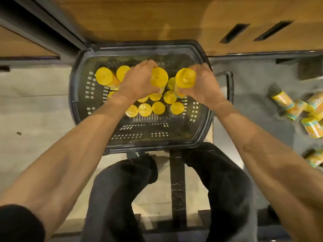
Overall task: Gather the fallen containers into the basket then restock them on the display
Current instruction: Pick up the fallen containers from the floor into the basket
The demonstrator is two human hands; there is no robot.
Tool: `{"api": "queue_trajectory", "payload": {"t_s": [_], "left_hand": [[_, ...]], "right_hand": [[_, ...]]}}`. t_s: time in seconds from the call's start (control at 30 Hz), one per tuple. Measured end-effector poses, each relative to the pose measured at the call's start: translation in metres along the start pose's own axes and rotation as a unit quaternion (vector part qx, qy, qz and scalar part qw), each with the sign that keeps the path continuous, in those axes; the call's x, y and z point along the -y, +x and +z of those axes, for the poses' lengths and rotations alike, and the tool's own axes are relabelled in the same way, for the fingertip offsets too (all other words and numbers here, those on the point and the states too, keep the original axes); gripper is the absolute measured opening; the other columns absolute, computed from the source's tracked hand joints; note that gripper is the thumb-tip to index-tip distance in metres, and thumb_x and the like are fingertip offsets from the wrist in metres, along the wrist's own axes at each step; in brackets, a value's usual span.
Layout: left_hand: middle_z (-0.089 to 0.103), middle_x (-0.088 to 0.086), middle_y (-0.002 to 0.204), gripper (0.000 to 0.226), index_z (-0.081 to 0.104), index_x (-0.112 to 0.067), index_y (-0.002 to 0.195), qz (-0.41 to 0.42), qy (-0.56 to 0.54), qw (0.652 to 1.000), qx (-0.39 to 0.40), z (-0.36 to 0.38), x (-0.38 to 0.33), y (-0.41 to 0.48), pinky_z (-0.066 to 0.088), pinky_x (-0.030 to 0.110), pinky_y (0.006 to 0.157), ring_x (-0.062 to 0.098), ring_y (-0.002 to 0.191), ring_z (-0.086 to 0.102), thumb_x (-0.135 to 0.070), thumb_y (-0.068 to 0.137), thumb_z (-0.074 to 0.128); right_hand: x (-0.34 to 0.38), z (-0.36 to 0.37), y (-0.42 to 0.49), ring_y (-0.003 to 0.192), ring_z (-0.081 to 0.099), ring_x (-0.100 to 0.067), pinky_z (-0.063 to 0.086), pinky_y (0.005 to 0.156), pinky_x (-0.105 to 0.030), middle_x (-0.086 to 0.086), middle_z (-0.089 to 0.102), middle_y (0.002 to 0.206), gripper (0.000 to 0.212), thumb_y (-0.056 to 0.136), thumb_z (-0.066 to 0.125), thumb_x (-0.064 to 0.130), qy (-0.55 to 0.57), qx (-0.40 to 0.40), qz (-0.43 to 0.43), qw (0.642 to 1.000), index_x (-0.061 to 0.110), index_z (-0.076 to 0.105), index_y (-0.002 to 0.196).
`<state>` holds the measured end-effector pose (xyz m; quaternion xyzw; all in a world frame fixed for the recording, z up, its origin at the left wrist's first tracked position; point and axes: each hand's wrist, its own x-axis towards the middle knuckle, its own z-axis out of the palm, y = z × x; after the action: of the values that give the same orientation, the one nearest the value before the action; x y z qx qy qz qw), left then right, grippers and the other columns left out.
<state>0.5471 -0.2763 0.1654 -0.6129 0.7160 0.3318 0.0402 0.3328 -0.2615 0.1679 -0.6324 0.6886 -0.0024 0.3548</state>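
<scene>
A black plastic basket (pixel 199 130) stands on the floor in front of my legs. Several yellow-lidded containers (pixel 145 110) stand upright inside it. My left hand (pixel 138 81) grips one yellow-lidded container (pixel 159 77) above the basket's middle. My right hand (pixel 204 84) grips another container (pixel 185 78) just to the right of it. Both held containers are upright, lids facing me. On the grey mat at the right lie several fallen containers (pixel 283 101) on their sides.
A wooden display unit (pixel 157 18) with two dark slots rises behind the basket. A dark metal post (pixel 43 27) runs diagonally at the upper left. The basket's handle (pixel 229 84) hangs over its right side. My dark-trousered legs (pixel 122 189) are below.
</scene>
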Motion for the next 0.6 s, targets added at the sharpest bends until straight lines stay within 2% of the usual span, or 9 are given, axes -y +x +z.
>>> {"api": "queue_trajectory", "payload": {"t_s": [0.1, 0.27, 0.43, 0.6], "left_hand": [[0.055, 0.008, 0.135, 0.079, 0.047, -0.017, 0.134, 0.01, 0.023, 1.0, 0.011, 0.024, 0.016, 0.03, 0.044, 0.043, 0.096, 0.03, 0.125, 0.05, -0.042, 0.07, 0.085], [0.056, 0.013, 0.127, 0.07, 0.048, -0.014, 0.129, 0.032, 0.055, 0.998, 0.01, 0.056, 0.029, 0.065, 0.045, 0.043, 0.089, 0.036, 0.117, 0.053, -0.04, 0.074, 0.082], [0.053, 0.014, 0.13, 0.072, 0.047, -0.013, 0.132, 0.032, 0.083, 0.996, -0.004, 0.08, 0.038, 0.087, 0.044, 0.046, 0.095, 0.039, 0.117, 0.054, -0.042, 0.074, 0.081], [0.052, 0.018, 0.136, 0.075, 0.043, -0.009, 0.137, 0.041, 0.113, 0.993, -0.017, 0.091, 0.045, 0.097, 0.034, 0.046, 0.103, 0.039, 0.122, 0.05, -0.043, 0.079, 0.076]], "right_hand": [[-0.012, 0.031, 0.026, 0.121, 0.054, -0.029, 0.044, 0.095, -0.035, -0.012, 0.046, 0.139, 0.08, 0.07, 0.085, 0.037, -0.017, -0.02, 0.012, 1.0, 0.011, 0.049, 0.137], [-0.028, 0.068, 0.057, 0.12, 0.056, -0.031, 0.045, 0.097, -0.037, -0.012, 0.052, 0.134, 0.075, 0.071, 0.085, 0.035, -0.009, -0.038, 0.028, 0.999, 0.011, 0.052, 0.134], [-0.04, 0.09, 0.077, 0.119, 0.056, -0.034, 0.048, 0.097, -0.042, -0.012, 0.055, 0.134, 0.078, 0.068, 0.087, 0.032, 0.026, -0.069, 0.04, 0.996, 0.013, 0.053, 0.136], [-0.044, 0.104, 0.084, 0.106, 0.061, -0.034, 0.052, 0.088, -0.047, -0.01, 0.058, 0.123, 0.07, 0.061, 0.089, 0.031, 0.067, -0.078, 0.041, 0.994, 0.015, 0.058, 0.122]]}}
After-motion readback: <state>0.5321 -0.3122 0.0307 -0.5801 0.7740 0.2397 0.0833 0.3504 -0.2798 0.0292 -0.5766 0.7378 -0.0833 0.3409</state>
